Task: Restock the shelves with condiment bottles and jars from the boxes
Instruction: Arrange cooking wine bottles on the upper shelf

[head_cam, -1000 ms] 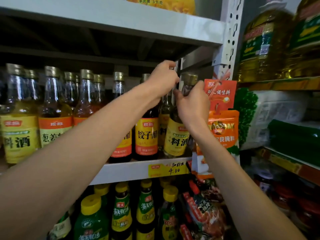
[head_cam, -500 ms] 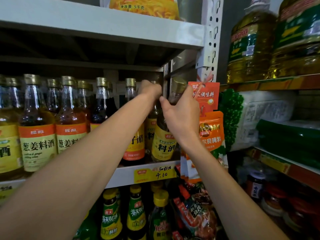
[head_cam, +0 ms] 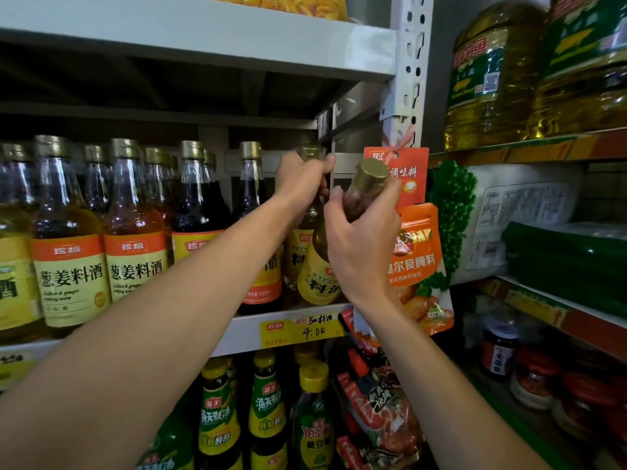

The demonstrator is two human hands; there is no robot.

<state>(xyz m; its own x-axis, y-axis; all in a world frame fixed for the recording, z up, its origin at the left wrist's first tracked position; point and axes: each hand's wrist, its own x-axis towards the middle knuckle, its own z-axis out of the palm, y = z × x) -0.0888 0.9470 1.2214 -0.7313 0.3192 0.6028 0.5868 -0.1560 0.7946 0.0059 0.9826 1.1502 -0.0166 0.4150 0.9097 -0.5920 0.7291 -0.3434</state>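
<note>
My right hand grips the neck of a yellow-labelled cooking wine bottle with a gold cap; the bottle tilts to the right, its base on the grey middle shelf. Just behind it my left hand grips the neck of another gold-capped bottle, which stands deeper on the shelf. To the left runs a row of several gold-capped bottles, amber ones with orange and cream labels and dark vinegar ones.
Orange seasoning packets hang from the shelf's upright post right beside my right hand. Large oil jugs fill the upper right shelf, with jars below. Green-labelled sauce bottles stand on the lower shelf. A yellow price tag sits on the shelf edge.
The bottle in my right hand has tipped to the right, toward the hanging packets. My left hand keeps its hold on the rear bottle's neck. The view shifted slightly.
</note>
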